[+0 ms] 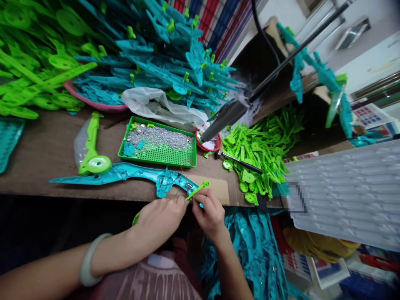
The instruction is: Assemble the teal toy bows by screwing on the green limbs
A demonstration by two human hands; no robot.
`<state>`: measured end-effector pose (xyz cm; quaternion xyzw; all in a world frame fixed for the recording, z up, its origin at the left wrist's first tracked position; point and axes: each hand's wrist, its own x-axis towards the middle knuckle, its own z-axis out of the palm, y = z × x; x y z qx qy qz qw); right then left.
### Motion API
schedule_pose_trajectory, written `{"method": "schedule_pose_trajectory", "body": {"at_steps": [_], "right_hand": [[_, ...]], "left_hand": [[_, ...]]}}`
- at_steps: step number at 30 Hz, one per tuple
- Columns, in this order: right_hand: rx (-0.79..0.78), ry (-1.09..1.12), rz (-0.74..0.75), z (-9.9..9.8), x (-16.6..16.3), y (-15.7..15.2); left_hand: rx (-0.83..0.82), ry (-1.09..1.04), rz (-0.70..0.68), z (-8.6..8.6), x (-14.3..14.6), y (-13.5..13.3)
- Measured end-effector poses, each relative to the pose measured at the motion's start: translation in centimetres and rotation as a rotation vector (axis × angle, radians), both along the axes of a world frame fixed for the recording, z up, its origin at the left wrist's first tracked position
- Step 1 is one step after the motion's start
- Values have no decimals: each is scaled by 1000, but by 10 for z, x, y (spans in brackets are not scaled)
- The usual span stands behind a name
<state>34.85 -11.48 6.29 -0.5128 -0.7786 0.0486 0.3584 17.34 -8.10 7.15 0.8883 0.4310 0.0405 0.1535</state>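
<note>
A long teal plastic toy body (131, 173) lies along the front edge of the wooden bench (46, 146), thin red wires running over its handle end. My left hand (161, 216) pinches that handle end at the bench edge. My right hand (209, 212) sits beside it, fingers closed on a small bright green plastic lever (196, 189) that points up and to the right. The fingertips of both hands meet at the teal piece. A pale bangle (89, 260) is on my left wrist.
A green tray (158, 143) of small silver screws sits behind the teal piece, a small red dish (208, 143) to its right. A hanging power screwdriver (228, 116) points at the dish. Heaps of green parts (265, 146) and teal parts (168, 62) crowd the bench.
</note>
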Motion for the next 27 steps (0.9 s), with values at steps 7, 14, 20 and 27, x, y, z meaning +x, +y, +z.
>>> {"method": "schedule_pose_trajectory", "body": {"at_steps": [7,14,20,27], "right_hand": [[-67,5,-39,-1,2,-3],[-121,-62,65,4,11,-3],[-59,-25,130,1,5,-5],[-110,185,14,1,-3,-5]], "left_hand": [[-101,-35,13,1,0,1],[-144,-22,-13,3,-4,3],[-175,-1,-136,4,-11,9],[-261,-32,-37,3,-10,11]]}}
